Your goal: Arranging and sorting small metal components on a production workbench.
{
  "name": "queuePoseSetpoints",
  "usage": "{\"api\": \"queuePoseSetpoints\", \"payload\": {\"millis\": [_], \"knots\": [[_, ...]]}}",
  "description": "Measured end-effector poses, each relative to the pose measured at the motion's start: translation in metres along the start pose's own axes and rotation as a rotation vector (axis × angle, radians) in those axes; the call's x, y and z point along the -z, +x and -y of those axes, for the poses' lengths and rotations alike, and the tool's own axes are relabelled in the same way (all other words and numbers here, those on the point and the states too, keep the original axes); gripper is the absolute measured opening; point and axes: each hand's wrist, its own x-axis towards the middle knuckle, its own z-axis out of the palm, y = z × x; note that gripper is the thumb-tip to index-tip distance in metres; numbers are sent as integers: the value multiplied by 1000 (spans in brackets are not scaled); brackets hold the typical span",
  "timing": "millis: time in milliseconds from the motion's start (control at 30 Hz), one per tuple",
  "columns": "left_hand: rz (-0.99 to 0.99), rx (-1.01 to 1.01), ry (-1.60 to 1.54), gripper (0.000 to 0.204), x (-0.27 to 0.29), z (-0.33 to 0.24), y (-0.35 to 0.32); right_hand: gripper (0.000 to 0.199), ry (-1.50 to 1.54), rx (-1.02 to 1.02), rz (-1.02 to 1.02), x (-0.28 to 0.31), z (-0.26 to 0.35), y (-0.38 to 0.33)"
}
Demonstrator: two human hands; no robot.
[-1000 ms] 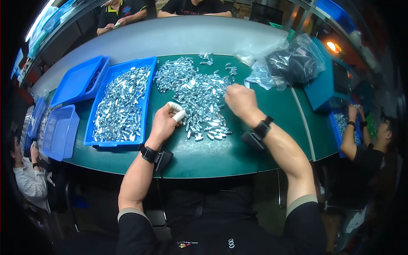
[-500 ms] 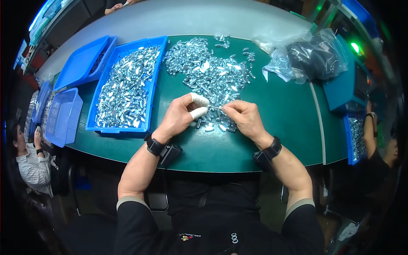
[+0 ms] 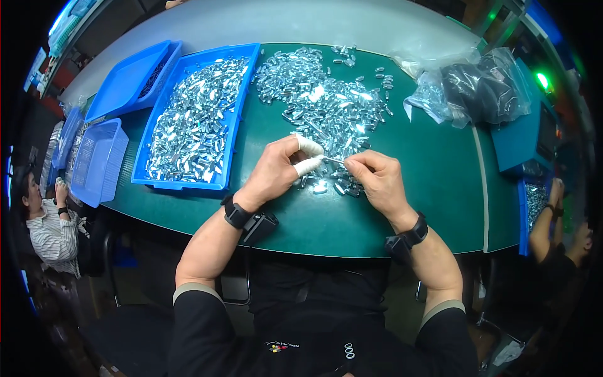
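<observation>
Over the near edge of a heap of small shiny metal pieces [image 3: 326, 103], my two hands meet at a thin silvery metal piece [image 3: 334, 160]. White coverings wrap the thumb and forefinger of my left hand [image 3: 273, 168], which pinch its left end. My right hand [image 3: 380, 179], bare-fingered, grips the other end between thumb and forefinger. The exact kind of piece is too small to make out. Loose pieces of the heap lie on the green table top [image 3: 433, 195] just under my fingertips.
Left of the heap stands a blue tray [image 3: 187, 185] full of similar pieces. Beyond it are another blue tray [image 3: 122, 85] and a basket [image 3: 97, 166]. Clear plastic bags [image 3: 483, 88] lie at the back right by a teal box [image 3: 521, 141]. People sit at both sides.
The whole view has shifted a little, so table and hands appear farther right. Both hands still hold the thin metal piece between them.
</observation>
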Motion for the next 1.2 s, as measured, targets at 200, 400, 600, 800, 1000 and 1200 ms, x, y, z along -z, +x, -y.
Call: {"api": "queuePoseSetpoints", "payload": {"millis": [200,400,600,800,1000,1200], "knots": [[25,-81,87,16,-6,4,0,16,-2,-73,179,10,1,0],[16,-221,55,16,-8,4,0,18,354,-391,242,14,15,-3],[25,-216,59,16,-7,6,-1,21,219,-412,232,18,11,-1],[63,-88,-21,16,-9,3,0,22,124,-299,180,15,-5,-3],[112,-106,11,16,-14,0,1,30,24,-84,218,-1,-5,-11],[-125,-171,255,14,11,-19,-6,29,48,-76,149,18,-13,-7]]}}
